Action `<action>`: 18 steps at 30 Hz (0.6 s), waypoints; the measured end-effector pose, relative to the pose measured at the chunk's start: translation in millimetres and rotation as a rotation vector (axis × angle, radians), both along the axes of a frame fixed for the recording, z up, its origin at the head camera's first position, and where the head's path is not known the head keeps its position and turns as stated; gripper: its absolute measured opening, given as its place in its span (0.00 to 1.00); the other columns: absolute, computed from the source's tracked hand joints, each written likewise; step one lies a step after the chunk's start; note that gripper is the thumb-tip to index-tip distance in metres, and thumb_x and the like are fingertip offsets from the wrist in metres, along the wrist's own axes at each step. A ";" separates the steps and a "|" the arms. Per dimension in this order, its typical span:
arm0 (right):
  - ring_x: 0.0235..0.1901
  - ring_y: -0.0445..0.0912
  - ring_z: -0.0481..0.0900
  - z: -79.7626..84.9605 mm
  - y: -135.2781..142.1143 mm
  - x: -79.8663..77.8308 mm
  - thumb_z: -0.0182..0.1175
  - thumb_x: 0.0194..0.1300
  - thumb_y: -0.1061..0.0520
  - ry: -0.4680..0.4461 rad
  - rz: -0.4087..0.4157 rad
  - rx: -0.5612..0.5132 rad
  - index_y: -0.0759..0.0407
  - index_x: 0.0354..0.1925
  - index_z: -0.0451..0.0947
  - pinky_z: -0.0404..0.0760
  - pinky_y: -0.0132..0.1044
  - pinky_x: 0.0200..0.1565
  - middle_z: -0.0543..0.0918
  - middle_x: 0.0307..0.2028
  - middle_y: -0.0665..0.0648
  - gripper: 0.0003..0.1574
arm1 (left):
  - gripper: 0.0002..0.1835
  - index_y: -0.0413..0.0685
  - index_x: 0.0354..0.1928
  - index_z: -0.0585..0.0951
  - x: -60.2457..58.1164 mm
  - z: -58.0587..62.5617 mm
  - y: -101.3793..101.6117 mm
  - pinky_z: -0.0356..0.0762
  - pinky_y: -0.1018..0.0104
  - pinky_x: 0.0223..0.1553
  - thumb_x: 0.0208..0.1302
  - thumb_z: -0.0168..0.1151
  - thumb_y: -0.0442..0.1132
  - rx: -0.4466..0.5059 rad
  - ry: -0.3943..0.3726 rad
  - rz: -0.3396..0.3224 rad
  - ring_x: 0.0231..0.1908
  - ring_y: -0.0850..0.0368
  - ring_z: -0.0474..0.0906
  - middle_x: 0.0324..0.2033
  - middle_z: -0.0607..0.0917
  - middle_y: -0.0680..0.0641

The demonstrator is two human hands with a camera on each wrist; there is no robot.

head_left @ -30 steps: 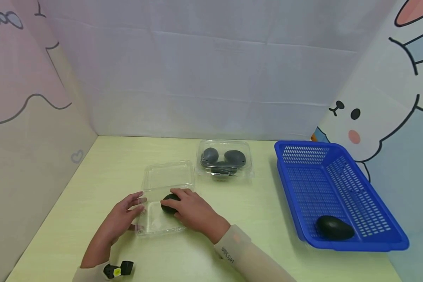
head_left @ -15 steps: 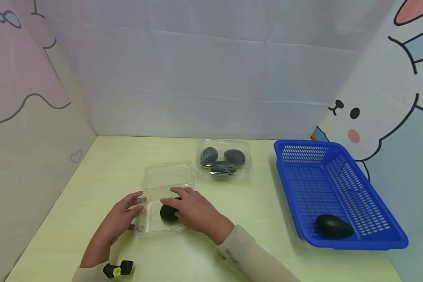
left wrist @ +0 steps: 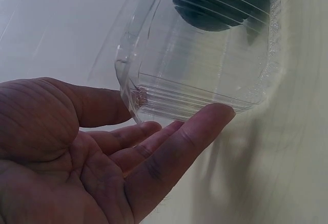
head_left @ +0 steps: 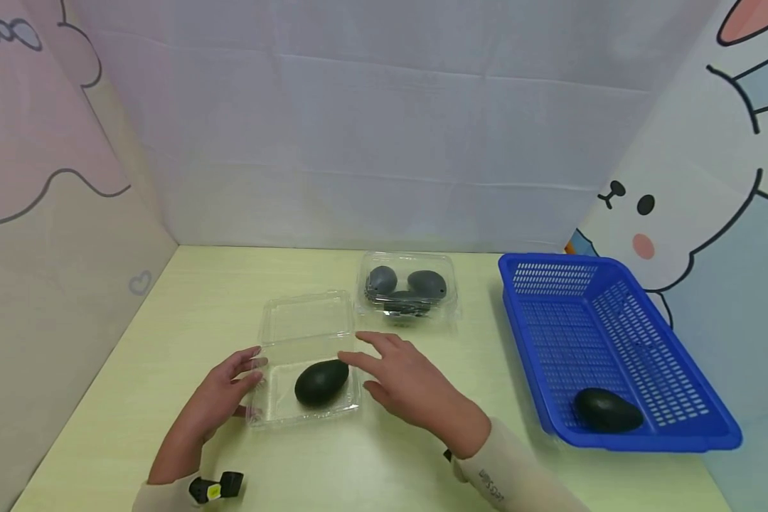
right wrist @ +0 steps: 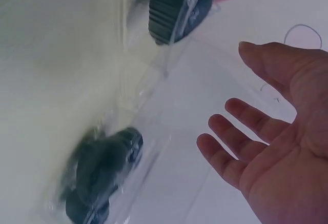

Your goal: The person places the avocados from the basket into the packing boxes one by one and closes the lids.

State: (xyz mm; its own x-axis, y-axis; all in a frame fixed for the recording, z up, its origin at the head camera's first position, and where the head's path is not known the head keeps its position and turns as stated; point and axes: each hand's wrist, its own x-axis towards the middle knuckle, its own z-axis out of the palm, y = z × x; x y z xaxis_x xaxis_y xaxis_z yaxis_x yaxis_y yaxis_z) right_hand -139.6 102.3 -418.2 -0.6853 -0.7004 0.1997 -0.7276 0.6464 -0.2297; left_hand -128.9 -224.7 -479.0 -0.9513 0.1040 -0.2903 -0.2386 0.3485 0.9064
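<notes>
A dark green avocado [head_left: 321,383] lies in the near half of a clear plastic clamshell box [head_left: 275,407], whose lid [head_left: 307,317] is folded back flat on the table. At the box's left side, my left hand [head_left: 222,391] touches the wall with thumb and fairly straight fingers. The left wrist view shows these fingers [left wrist: 174,157] along the ribbed end wall. Just right of the box hovers my right hand [head_left: 416,384], fingers spread and holding nothing. One fingertip appears near the avocado's upper right end; contact cannot be told from the head view.
Behind stands a closed clear box [head_left: 444,313] with several dark avocados inside. On the right is a blue perforated basket [head_left: 531,363] with one dark avocado [head_left: 608,410] in its near end. Fabric walls [head_left: 384,156] enclose the pale table [head_left: 192,306] at back and sides.
My right hand has let go of the avocado and moved right, uncovering it. The avocado has shifted slightly nearer and turned in the box. My left hand has stayed at the box wall.
</notes>
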 end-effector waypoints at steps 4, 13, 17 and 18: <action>0.65 0.58 0.74 9.8 23.4 5.3 0.72 0.65 0.58 0.038 -0.030 -0.030 0.44 0.70 0.75 0.74 0.57 0.63 0.72 0.69 0.61 0.37 | 0.31 0.36 0.79 0.55 -0.3 1.0 0.2 0.87 0.54 0.38 0.80 0.52 0.33 -0.011 -0.003 0.002 0.68 0.26 0.66 0.71 0.64 0.26; 0.65 0.62 0.72 33.2 75.7 12.5 0.75 0.62 0.56 0.060 -0.171 -0.031 0.47 0.70 0.75 0.74 0.62 0.61 0.72 0.70 0.62 0.39 | 0.31 0.36 0.79 0.55 -1.4 0.7 0.1 0.87 0.52 0.39 0.80 0.51 0.34 -0.009 -0.015 0.000 0.68 0.26 0.65 0.72 0.63 0.26; 0.65 0.64 0.72 41.9 96.6 12.6 0.74 0.64 0.56 0.055 -0.242 -0.019 0.46 0.72 0.74 0.73 0.66 0.60 0.70 0.71 0.63 0.40 | 0.31 0.36 0.79 0.55 -2.0 0.8 -0.2 0.87 0.53 0.39 0.80 0.52 0.34 -0.008 -0.014 -0.001 0.68 0.26 0.65 0.71 0.64 0.26; 0.65 0.65 0.72 43.8 101.4 12.7 0.73 0.64 0.56 0.056 -0.257 -0.016 0.46 0.72 0.73 0.72 0.67 0.60 0.70 0.71 0.63 0.40 | 0.32 0.36 0.79 0.55 -2.0 0.6 -0.4 0.87 0.53 0.39 0.80 0.52 0.34 -0.006 -0.014 -0.002 0.68 0.26 0.65 0.71 0.64 0.26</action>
State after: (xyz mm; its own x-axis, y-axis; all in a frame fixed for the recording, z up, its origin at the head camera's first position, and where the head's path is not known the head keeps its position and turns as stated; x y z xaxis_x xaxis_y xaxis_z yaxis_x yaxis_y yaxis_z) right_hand -126.8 203.7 -374.4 -0.8278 -0.5012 0.2520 -0.5519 0.8082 -0.2056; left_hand -131.0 -225.1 -478.4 -0.9470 0.1038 -0.3040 -0.2505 0.3539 0.9011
